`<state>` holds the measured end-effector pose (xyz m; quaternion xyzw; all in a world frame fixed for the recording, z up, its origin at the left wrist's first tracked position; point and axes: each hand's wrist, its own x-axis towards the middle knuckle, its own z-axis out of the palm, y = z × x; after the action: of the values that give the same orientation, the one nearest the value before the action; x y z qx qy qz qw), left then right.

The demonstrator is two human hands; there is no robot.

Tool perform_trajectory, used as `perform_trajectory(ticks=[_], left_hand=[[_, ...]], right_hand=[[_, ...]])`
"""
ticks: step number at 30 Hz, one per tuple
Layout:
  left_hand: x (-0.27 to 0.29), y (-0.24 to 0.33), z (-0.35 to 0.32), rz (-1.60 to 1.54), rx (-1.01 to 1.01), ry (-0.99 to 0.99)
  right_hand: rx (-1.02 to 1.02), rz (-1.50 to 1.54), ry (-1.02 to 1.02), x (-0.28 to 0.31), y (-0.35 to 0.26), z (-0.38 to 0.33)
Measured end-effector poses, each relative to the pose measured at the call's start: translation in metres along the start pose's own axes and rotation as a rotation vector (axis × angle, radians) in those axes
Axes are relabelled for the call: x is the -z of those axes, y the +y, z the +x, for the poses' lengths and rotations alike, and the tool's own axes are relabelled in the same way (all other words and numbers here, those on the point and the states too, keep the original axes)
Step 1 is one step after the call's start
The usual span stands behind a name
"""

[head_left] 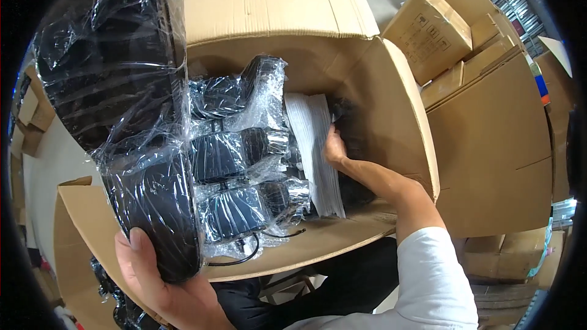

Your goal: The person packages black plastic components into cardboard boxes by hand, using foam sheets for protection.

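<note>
My left hand [160,281] grips the lower rim of a large black round part wrapped in clear plastic [116,85], lifted up at the left. My right hand [334,146] reaches down into an open cardboard box [275,12], its fingers at a black wrapped item [348,122] beside a white foam sheet [315,146]. Inside the box lie three black motor-like parts in bubble wrap [235,153], stacked from back to front, with a thin black cable [244,250] trailing at the front.
Several closed cardboard boxes [489,128] stand stacked at the right, a smaller one [428,30] behind. Another open carton flap [85,220] sits at lower left, with black wrapped parts [116,305] under it. More cartons [30,116] lie on the grey floor at far left.
</note>
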<state>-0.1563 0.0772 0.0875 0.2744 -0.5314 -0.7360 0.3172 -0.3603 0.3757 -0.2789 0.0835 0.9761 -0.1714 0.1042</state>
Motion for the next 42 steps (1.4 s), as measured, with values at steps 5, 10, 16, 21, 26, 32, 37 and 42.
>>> perform_trajectory(ticks=[5, 10, 16, 21, 26, 32, 37, 42], left_hand=[[0.005, -0.012, 0.002, -0.092, 0.058, -0.032], [-0.004, -0.013, -0.002, -0.131, 0.109, -0.158], [0.001, -0.014, -0.003, -0.273, 0.069, -0.226], [0.008, -0.020, -0.005, -0.282, 0.107, -0.287], [0.007, -0.034, 0.000, -0.257, 0.103, -0.311], [0.002, -0.035, -0.013, 0.019, -0.214, -0.306], [-0.005, -0.035, -0.035, 0.177, -0.384, -0.396], [-0.004, -0.042, -0.036, 0.186, -0.363, -0.394]], right_hand=[[0.014, -0.043, -0.118, -0.001, 0.007, 0.006], [0.306, -0.374, -0.110, 0.054, -0.017, -0.003], [0.653, -0.378, -0.119, 0.112, -0.031, -0.018], [0.764, -0.322, -0.065, 0.143, -0.047, -0.047], [0.694, 0.386, 0.265, 0.224, -0.113, -0.118], [1.149, 0.211, 0.651, 0.286, -0.179, -0.207], [1.256, -0.414, 0.923, 0.300, -0.193, -0.220], [1.227, -0.322, 0.776, 0.303, -0.189, -0.231]])
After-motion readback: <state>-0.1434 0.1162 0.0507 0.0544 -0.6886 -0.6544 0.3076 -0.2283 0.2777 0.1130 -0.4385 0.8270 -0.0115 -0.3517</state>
